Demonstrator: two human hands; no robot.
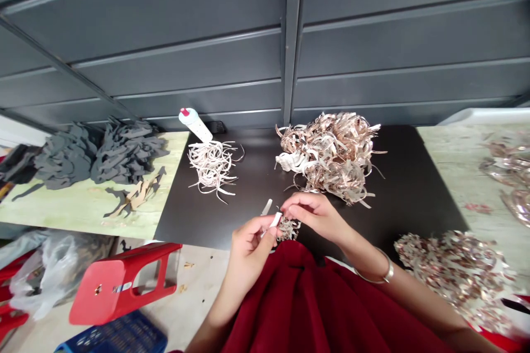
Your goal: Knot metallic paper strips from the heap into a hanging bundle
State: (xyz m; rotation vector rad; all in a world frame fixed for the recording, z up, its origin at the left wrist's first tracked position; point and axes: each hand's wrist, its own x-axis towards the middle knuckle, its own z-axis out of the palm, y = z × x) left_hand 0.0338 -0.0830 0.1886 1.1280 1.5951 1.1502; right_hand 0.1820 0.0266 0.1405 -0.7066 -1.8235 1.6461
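My left hand (253, 240) is closed on a small white strip (275, 220), pinched between thumb and fingers near the front edge of the black table mat (256, 171). My right hand (313, 213) is pinched close to the strip's upper end; what lies between its fingertips is too small to make out. A little pile of pale curled pieces (289, 228) lies just below my hands, partly hidden by them. Farther back on the mat are a bundle of thin white strips (212, 165) and a large heap of shiny rose-gold strips (335, 157).
A white bottle with a red tip (196, 124) stands by the grey panel wall (207, 66). Dark grey cut pieces (128, 151) are piled at left. Below are a red stool (120, 287) and a blue crate (120, 336). Shiny scraps (455, 273) heap up at right.
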